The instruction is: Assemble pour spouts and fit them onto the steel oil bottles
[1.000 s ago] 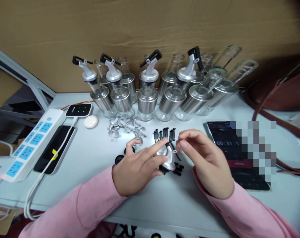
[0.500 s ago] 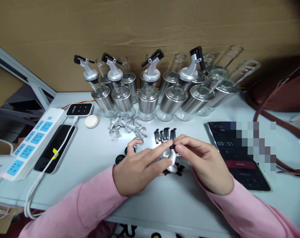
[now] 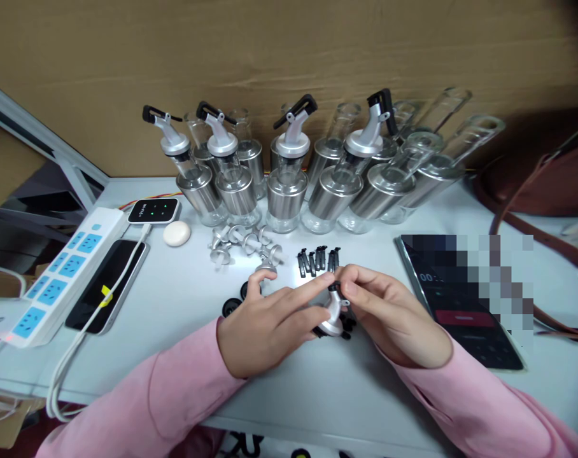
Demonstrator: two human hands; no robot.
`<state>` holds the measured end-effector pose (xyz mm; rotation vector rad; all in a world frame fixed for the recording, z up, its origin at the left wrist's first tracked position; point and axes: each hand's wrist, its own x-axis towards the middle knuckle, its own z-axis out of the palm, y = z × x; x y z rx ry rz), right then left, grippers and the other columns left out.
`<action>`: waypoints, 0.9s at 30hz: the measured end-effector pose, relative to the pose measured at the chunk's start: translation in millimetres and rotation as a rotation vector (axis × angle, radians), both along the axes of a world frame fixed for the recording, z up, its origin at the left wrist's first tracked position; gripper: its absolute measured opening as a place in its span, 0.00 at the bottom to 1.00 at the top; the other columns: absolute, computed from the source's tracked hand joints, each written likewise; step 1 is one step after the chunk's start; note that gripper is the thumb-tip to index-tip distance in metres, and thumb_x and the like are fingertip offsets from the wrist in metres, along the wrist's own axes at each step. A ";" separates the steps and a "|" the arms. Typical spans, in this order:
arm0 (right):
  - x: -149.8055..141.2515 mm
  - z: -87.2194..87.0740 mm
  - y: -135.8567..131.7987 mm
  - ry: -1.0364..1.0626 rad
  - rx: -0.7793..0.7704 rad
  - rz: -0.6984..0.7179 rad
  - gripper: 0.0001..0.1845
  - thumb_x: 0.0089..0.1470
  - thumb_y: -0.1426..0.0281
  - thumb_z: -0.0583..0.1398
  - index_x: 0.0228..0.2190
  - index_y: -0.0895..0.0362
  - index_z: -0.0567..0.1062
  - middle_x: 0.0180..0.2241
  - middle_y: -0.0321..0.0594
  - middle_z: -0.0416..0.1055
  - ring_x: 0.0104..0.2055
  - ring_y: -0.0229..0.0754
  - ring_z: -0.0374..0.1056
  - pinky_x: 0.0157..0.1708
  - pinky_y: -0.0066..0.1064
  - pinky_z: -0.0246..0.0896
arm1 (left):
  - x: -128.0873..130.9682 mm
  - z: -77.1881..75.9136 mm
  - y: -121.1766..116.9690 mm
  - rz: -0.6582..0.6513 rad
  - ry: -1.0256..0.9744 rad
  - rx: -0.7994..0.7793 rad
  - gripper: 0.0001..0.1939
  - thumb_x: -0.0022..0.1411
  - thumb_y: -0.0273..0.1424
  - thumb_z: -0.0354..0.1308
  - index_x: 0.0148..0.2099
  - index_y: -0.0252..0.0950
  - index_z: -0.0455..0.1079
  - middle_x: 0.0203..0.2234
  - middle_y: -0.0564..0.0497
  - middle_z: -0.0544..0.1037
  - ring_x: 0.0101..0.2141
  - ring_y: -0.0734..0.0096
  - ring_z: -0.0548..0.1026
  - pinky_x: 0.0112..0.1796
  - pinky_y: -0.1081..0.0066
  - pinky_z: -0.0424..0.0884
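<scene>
My left hand [image 3: 268, 326] holds a silver bottle pourer spout [image 3: 335, 310] between its fingers, with the forefinger stretched toward the top. A small black cap [image 3: 334, 287] sits on the spout's tip. My right hand [image 3: 400, 313] has its thumb and forefinger closed at this tip; the other fingers curl behind. Several black lever clips [image 3: 312, 262] lie just beyond the hands. Small black pieces [image 3: 347, 327] show partly beneath the pourer. Several silver spouts [image 3: 247, 242] lie farther left, and black round stoppers [image 3: 231, 307] rest beside my left hand.
Several glass-and-steel bottles [image 3: 286, 194] stand at the back, some topped with pourers [image 3: 293, 137]. On the left are a power strip [image 3: 62, 273], a phone [image 3: 108, 286], a small router [image 3: 154, 211] and a white round case [image 3: 177, 233]. Another phone [image 3: 461, 318] and a brown bag [image 3: 537, 165] are right.
My right fingers have eased slightly off the tip, so the black cap and the spout's side lug show more clearly. My left hand has barely moved.
</scene>
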<state>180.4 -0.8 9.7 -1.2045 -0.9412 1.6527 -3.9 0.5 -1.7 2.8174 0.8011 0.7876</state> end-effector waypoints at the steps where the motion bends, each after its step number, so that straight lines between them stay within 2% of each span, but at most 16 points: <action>1: -0.6 0.9 0.0 0.006 -0.015 0.008 0.22 0.38 0.54 0.67 0.18 0.58 0.67 0.18 0.31 0.61 0.21 0.32 0.55 0.22 0.27 0.52 | 0.0 -0.2 0.1 -0.002 -0.005 0.002 0.08 0.70 0.28 0.41 0.44 0.35 0.60 0.52 0.41 0.71 0.42 0.71 0.75 0.46 0.62 0.52; 7: -3.4 5.6 0.6 0.090 -0.094 0.046 0.21 0.35 0.56 0.69 0.21 0.59 0.70 0.18 0.32 0.64 0.19 0.31 0.57 0.21 0.26 0.55 | -1.1 -2.4 -0.5 0.008 -0.004 -0.003 0.06 0.69 0.28 0.43 0.44 0.36 0.60 0.52 0.40 0.71 0.42 0.71 0.75 0.46 0.62 0.53; 14: -5.0 3.6 0.1 0.116 -0.051 0.076 0.19 0.39 0.56 0.67 0.21 0.59 0.71 0.16 0.32 0.63 0.19 0.32 0.58 0.21 0.27 0.55 | -1.6 0.1 0.2 -0.009 -0.016 -0.023 0.06 0.70 0.29 0.43 0.45 0.35 0.60 0.52 0.39 0.71 0.43 0.71 0.75 0.46 0.63 0.54; 20: -4.5 1.3 -0.2 0.123 -0.049 0.098 0.19 0.41 0.56 0.67 0.21 0.58 0.71 0.18 0.33 0.65 0.20 0.33 0.59 0.22 0.28 0.55 | -1.8 -0.8 1.0 0.014 -0.013 -0.015 0.10 0.70 0.31 0.42 0.39 0.37 0.62 0.52 0.41 0.71 0.39 0.73 0.76 0.45 0.63 0.53; 27: -2.1 -1.3 -1.0 0.150 -0.021 0.113 0.16 0.45 0.59 0.66 0.23 0.59 0.72 0.17 0.33 0.66 0.21 0.32 0.60 0.23 0.26 0.54 | -1.2 0.1 2.0 0.035 0.007 -0.057 0.13 0.71 0.34 0.41 0.37 0.37 0.64 0.52 0.42 0.72 0.40 0.75 0.76 0.47 0.63 0.51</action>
